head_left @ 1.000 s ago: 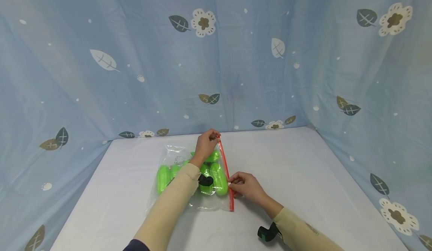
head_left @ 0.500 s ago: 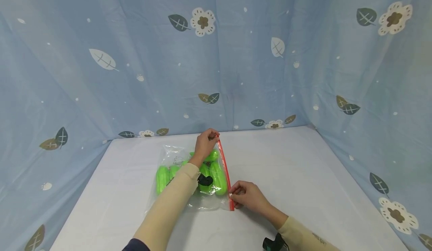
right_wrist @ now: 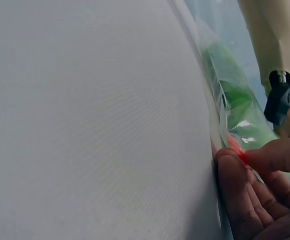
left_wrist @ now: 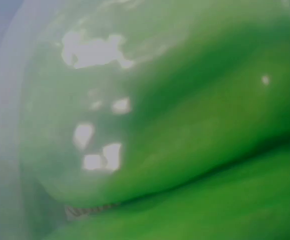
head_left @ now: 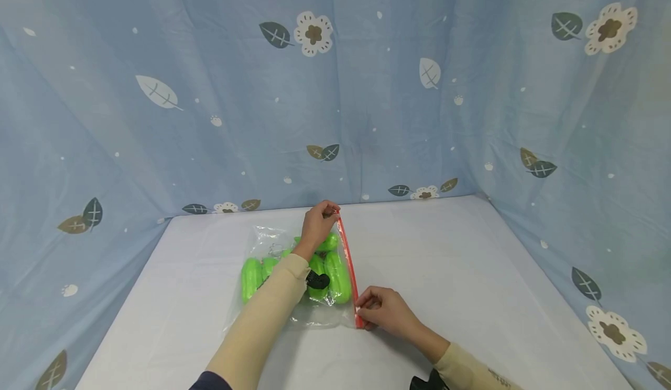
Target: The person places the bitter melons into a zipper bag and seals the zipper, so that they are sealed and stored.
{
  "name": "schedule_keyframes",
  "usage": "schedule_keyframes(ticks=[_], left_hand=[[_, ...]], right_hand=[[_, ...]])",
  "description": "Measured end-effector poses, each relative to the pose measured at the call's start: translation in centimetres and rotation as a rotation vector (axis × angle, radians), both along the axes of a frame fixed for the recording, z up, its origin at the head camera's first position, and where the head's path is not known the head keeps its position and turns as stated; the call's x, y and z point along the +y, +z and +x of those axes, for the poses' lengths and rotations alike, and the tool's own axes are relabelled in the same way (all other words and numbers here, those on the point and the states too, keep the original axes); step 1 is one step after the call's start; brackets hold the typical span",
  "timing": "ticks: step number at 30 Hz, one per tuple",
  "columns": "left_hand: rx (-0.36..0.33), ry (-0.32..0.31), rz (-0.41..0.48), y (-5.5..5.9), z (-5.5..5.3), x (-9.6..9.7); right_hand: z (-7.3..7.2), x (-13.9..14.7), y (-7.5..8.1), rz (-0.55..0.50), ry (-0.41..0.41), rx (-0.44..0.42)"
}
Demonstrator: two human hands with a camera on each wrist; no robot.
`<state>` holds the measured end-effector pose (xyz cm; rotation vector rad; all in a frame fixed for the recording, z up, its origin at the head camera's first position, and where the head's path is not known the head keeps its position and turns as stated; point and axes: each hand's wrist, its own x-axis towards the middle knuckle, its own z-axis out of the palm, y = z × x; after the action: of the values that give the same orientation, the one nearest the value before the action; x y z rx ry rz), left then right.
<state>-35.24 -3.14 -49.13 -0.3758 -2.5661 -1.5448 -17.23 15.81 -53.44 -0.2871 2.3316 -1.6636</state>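
A clear zip bag [head_left: 321, 318] with a red zip strip [head_left: 348, 253] along its right side lies on the table. Inside it are several long, rounded, bright green objects [head_left: 339, 278], which fill the left wrist view as glossy green surfaces [left_wrist: 200, 130] under plastic. My left hand [head_left: 317, 227] pinches the strip's far end, its forearm crossing over the bag. At the near end, my right hand [head_left: 387, 311] pinches the same strip between thumb and fingers. The right wrist view shows the red strip [right_wrist: 236, 146] gripped at the fingertips.
A white cloth covers the table [head_left: 445, 262]. Blue patterned curtain [head_left: 367, 87] hangs behind it and along both sides. Dark wrist cameras sit on both forearms, the left one [head_left: 317, 280] over the bag.
My right hand has slid along the red strip toward its near end, closer to me. The left hand keeps its hold at the far end, and the bag has barely moved.
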Motion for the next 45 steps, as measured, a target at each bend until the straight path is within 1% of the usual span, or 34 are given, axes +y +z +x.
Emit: schedule_keyframes(ticks=[8, 12, 14, 17, 20, 25, 28, 32, 37, 41, 44, 45], left_hand=[[-0.008, 0.017, -0.006, -0.1, -0.2, -0.2], [-0.007, 0.009, -0.009, -0.2, -0.2, -0.3], [-0.008, 0.001, -0.011, -0.2, -0.1, -0.3], [-0.012, -0.009, -0.015, -0.2, 0.1, -0.4], [-0.012, -0.013, -0.026, -0.2, 0.1, -0.4], [0.008, -0.004, -0.049, -0.2, 0.1, -0.3], [0.032, 0.009, -0.061, -0.2, 0.3, -0.5], [0.068, 0.026, -0.077, 0.1, 0.7, -1.3], [0.107, 0.035, -0.12, 0.5, 1.7, -3.2], [0.1, 0.039, -0.134, 0.7, 2.4, -4.8], [0.075, 0.031, -0.133, 0.9, 3.2, -5.6], [0.076, 0.025, -0.139, 1.0, 3.4, -5.7]], right_hand=[[0.3, 0.0, 0.1, -0.044, 0.028, -0.024], [0.3, 0.1, 0.3, -0.031, 0.05, -0.027], [0.2, 0.3, 0.4, -0.005, 0.062, -0.026], [-0.1, 0.6, 0.6, 0.045, 0.07, -0.009], [-0.6, 1.1, 0.7, 0.097, 0.06, 0.029], [-1.6, 1.9, 0.7, 0.14, 0.032, 0.09], [-2.1, 2.3, 0.5, 0.149, 0.011, 0.109], [-2.8, 2.7, 0.3, 0.154, -0.027, 0.124], [-3.7, 3.1, 0.1, 0.173, -0.068, 0.144], [-4.5, 3.6, 0.2, 0.207, -0.111, 0.157], [-5.2, 4.0, 0.2, 0.243, -0.146, 0.163], [-5.3, 4.2, 0.3, 0.255, -0.16, 0.163]])
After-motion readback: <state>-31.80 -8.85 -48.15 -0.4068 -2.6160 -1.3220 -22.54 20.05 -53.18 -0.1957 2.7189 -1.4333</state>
